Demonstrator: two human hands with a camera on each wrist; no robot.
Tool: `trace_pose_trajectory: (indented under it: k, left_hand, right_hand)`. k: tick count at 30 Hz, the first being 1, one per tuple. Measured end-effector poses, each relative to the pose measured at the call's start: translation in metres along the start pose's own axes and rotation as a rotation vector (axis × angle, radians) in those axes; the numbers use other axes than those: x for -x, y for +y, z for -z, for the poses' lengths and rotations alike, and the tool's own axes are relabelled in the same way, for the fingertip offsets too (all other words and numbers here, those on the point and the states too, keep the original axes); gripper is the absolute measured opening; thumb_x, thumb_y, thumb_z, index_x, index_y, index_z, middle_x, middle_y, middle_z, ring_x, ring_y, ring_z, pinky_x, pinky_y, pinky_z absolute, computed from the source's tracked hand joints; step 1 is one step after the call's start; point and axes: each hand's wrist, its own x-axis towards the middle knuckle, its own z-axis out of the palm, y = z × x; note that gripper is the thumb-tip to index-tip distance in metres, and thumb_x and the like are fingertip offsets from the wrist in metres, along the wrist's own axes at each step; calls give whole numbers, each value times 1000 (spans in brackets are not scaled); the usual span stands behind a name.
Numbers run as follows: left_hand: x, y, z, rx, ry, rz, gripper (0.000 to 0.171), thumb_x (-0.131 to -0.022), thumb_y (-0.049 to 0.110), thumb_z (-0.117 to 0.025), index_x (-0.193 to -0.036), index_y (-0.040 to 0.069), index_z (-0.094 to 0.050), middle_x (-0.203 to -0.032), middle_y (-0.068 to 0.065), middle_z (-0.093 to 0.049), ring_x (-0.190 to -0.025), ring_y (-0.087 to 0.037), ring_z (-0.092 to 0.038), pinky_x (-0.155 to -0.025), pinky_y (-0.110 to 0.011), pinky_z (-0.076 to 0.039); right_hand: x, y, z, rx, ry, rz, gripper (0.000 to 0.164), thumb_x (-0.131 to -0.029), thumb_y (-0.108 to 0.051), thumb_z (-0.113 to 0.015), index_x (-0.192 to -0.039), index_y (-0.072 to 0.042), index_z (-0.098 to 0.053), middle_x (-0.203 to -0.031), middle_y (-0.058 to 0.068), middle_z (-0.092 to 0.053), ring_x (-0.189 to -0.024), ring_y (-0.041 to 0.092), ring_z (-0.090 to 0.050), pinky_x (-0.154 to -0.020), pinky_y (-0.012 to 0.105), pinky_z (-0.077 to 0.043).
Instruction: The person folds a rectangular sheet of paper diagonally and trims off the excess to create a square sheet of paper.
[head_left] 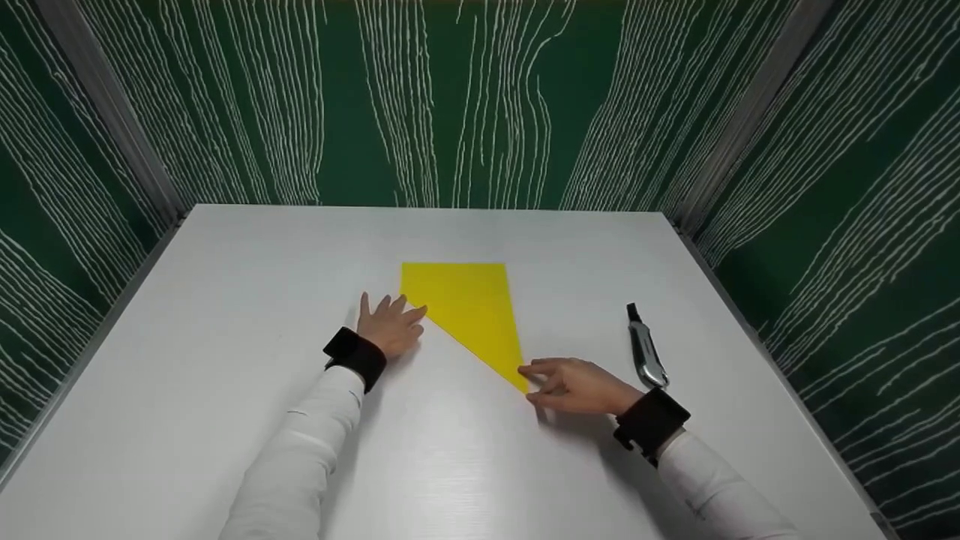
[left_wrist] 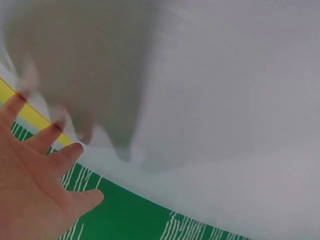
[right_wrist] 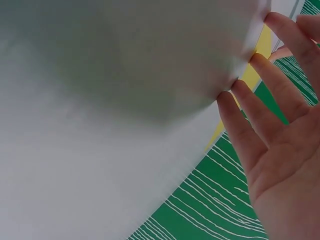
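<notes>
A flat yellow sheet of paper lies on the white table, with a straight top edge and a slanted lower-left edge running down to a point. My left hand spreads its fingers at the sheet's left side, fingertips at the slanted edge. In the left wrist view, the yellow paper shows past the spread fingers. At the sheet's lower tip is my right hand, its thumb and forefinger touching the corner. The right wrist view shows long, nearly straight fingers with tips down beside the yellow strip.
A utility knife with a grey handle and black end lies right of the paper, just beyond the right wrist. Green walls with white wavy lines surround the white table at the back and sides. Both wrists wear black bands.
</notes>
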Motion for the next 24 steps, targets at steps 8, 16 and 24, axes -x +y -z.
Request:
trace_pose_trajectory:
  k: [8, 16, 24]
  left_hand:
    - [-1, 1, 2, 14, 12, -2, 51, -108, 41, -39, -157, 28, -44, -168, -15, -33, -157, -44, -25, -126, -71, 0]
    - [-1, 2, 3, 24, 24, -8, 51, -107, 42, -39, -156, 27, -46, -167, -17, -34, -157, -46, -25, -126, -72, 0]
    - [-2, 1, 2, 51, 42, -8, 51, -107, 42, -42, -154, 26, -49, -166, -20, -35, -155, -50, -26, -126, -72, 1]
  right_hand:
    - [-6, 1, 6, -115, -1, -15, 24, -97, -29, -70, -103, -10, -83, -139, 10, -69, -134, 35, -61, -110, 57, -49]
    - [-32, 0, 9, -83, 64, -34, 31, -101, -18, -63, -128, -8, -73, -143, 15, -65, -135, 36, -59, -112, 53, -48]
    - [-76, -11, 6, 78, -32, -26, 59, -106, -27, -56, -157, -1, -39, -167, 24, -31, -155, 42, -31, -126, 55, -31]
